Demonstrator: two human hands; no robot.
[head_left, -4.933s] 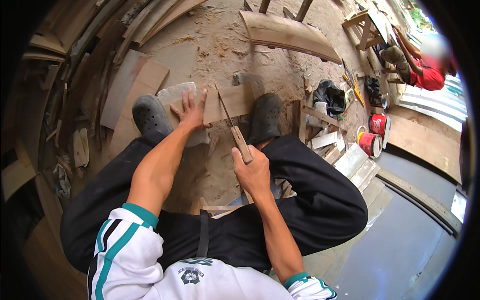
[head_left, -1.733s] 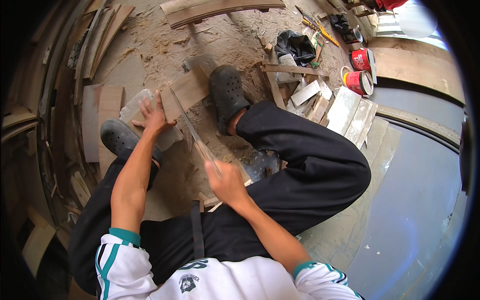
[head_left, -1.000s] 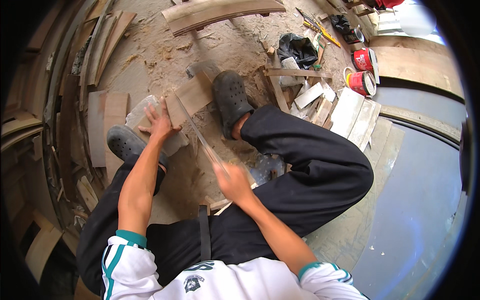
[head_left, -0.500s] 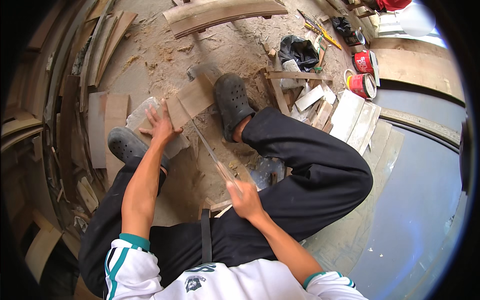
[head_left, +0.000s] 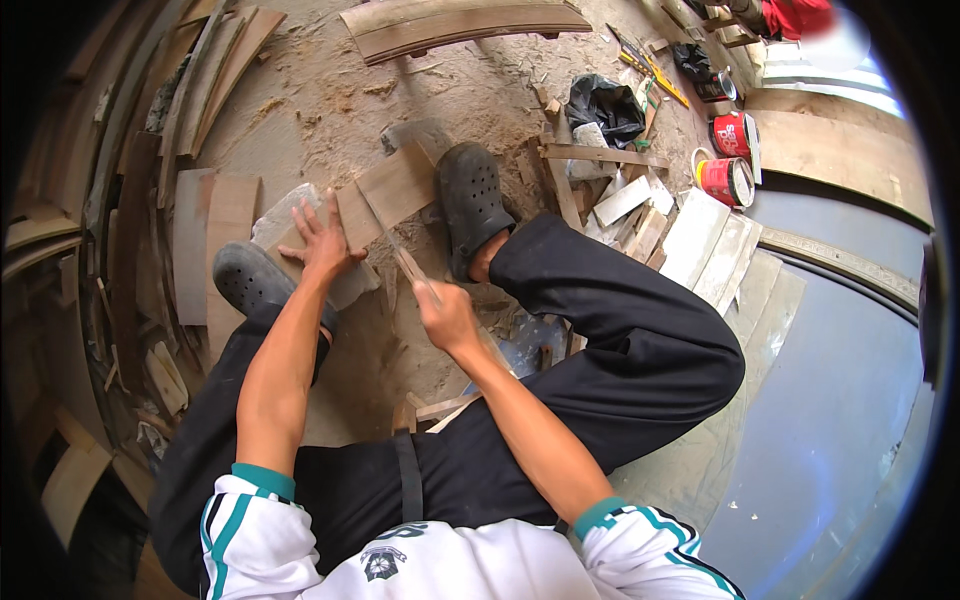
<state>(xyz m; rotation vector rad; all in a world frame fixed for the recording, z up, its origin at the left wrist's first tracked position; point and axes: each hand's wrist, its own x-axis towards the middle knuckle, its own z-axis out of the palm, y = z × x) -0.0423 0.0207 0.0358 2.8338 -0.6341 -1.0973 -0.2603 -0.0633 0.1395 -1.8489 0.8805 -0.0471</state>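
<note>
A wooden board (head_left: 403,186) lies slanted across pale blocks, with one pale block (head_left: 280,217) under its left end and a greyish block (head_left: 412,132) behind its far end. On the board, my left hand (head_left: 322,240) is open, fingers spread and pressed flat. My right hand (head_left: 449,316) is closed round the handle end of a handsaw, whose thin blade (head_left: 381,216) crosses the board just right of my left hand. A dark clog (head_left: 470,200) on my right foot is against the board's right end. My left clog (head_left: 255,278) is beside the pale block.
Planks (head_left: 232,75) stack along the left. A curved wooden piece (head_left: 465,28) lies at the top. To the right are a black plastic bag (head_left: 606,108), wood offcuts (head_left: 622,201), red cans (head_left: 727,182) and a grey-blue panel (head_left: 820,400). A handsaw (head_left: 655,75) with yellow lies farther off.
My right hand has moved forward and a little left with the handsaw, so less blade shows on the near side of the board. My left hand stays on the board.
</note>
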